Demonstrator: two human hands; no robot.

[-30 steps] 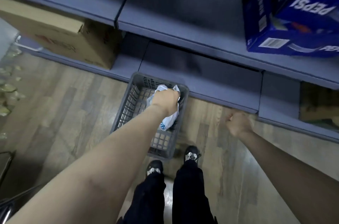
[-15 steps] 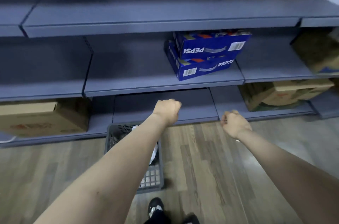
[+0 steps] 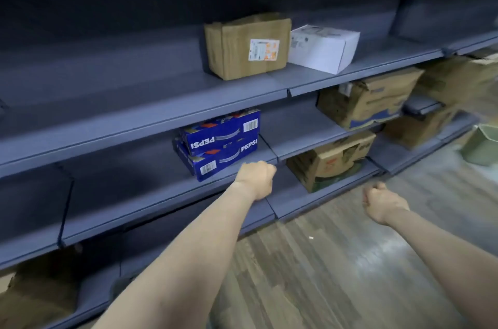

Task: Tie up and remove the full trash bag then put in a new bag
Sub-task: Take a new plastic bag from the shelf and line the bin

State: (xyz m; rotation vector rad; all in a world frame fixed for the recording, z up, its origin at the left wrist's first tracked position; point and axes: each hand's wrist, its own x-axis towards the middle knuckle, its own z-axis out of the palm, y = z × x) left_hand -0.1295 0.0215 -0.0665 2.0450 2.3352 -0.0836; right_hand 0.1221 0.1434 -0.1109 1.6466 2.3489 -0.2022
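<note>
My left hand (image 3: pixel 256 180) is stretched out in front of the lower shelf edge, its fingers curled in the same fist that gripped the top of the white trash bag a moment ago. The bag itself does not show; my forearm covers whatever hangs under the hand. My right hand (image 3: pixel 382 202) hovers over the wooden floor to the right, fingers curled into a fist with nothing visible in it. The grey basket that held the bag is out of clear sight, low on the left behind my arm.
Grey shelving (image 3: pixel 151 123) fills the left and back. Two blue Pepsi cartons (image 3: pixel 218 148) sit just beyond my left hand. Cardboard boxes (image 3: pixel 248 45) and a white box (image 3: pixel 323 48) stand on the shelves. A pale green bin (image 3: pixel 482 145) stands on the floor at far right.
The view has swung up and to the right, away from the basket. My left hand has risen from the basket to shelf height, still in a fist. The bag has dropped out of sight.
</note>
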